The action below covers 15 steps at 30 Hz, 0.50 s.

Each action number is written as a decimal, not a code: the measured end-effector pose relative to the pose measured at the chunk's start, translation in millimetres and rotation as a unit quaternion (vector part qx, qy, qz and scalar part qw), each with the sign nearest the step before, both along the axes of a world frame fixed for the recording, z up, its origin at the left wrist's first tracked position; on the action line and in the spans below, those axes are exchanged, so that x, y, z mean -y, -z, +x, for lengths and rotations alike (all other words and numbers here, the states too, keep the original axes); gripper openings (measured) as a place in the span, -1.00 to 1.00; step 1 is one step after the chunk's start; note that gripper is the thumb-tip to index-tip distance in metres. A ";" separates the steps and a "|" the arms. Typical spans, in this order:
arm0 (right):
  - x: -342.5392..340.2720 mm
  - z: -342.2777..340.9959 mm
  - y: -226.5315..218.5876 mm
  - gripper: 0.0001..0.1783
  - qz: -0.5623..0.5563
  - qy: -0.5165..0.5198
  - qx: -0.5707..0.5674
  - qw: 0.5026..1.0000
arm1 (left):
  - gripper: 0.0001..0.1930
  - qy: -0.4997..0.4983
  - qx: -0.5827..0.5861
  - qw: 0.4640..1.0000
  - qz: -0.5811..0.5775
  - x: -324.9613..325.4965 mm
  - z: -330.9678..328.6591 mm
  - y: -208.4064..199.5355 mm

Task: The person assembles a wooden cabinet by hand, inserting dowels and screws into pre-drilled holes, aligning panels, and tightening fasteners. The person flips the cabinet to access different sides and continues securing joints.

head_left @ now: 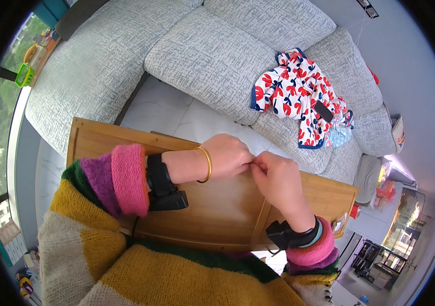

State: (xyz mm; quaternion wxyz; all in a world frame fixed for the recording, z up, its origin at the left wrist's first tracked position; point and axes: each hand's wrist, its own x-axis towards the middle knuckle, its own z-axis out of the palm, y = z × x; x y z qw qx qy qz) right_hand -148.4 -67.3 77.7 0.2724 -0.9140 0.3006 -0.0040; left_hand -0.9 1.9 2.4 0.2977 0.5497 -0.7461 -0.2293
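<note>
Brown wood is seen in the coffee table [217, 214], above which both hands are brought together. Fingers of the left hand [225, 154] are curled in and met by the pinched thumb and forefinger of the right hand [280, 178]; whether anything is grasped between them cannot be made out. Anything hidden there would be judged small and light, best taken by its ends. Beneath, the table is judged heavy, stiff and smooth, better held by its edge. Beyond, a floral garment [289, 94] is spread on the grey sofa [212, 51].
</note>
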 end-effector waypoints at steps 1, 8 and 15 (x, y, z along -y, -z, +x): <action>0.7 -1.4 0.8 -0.92 0.094 0.051 0.008 0.994 | -0.90 0.006 0.017 1.000 0.014 -0.1 0.3 0.7; 10.4 -18.3 -3.8 -0.67 -0.070 -0.132 0.099 0.984 | -0.89 0.007 0.021 1.000 -0.010 0.4 -1.2 2.8; 12.1 -9.8 -2.4 -0.84 -0.194 -0.240 0.010 0.951 | -0.69 0.016 -0.066 0.989 0.128 4.8 7.9 -9.2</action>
